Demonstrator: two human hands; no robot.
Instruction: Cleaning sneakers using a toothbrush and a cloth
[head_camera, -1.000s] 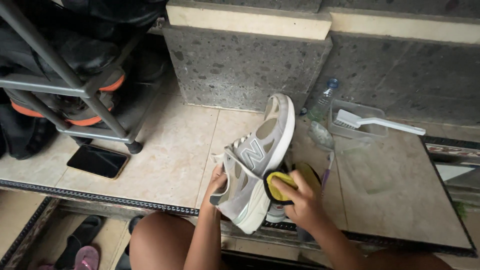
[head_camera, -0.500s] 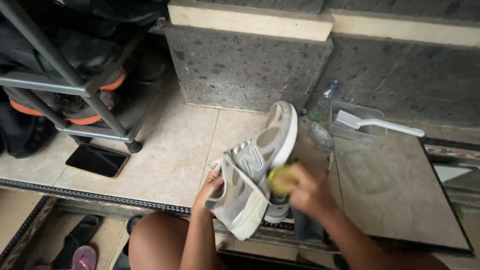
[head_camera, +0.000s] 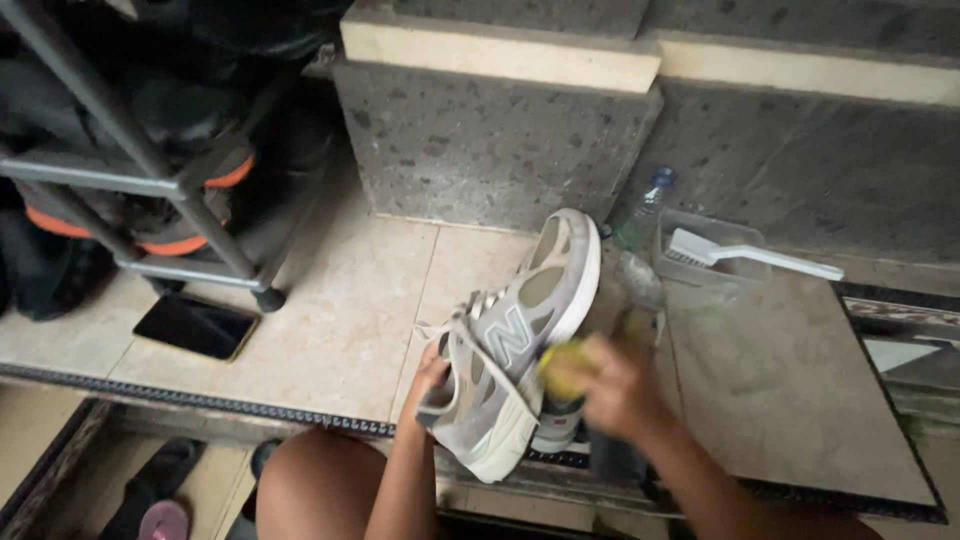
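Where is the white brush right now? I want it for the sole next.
In the head view the white brush lies at upper right, across a clear tray by the stone wall, beside the plastic bottle.

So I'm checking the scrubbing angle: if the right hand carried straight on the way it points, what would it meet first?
The right hand, blurred, holds a yellow sponge and points left. It would probably press into the side of the grey sneaker, which the left hand steadies; whether they touch is unclear.

Left hand (head_camera: 428, 385) grips; right hand (head_camera: 615, 385) curled, blurred.
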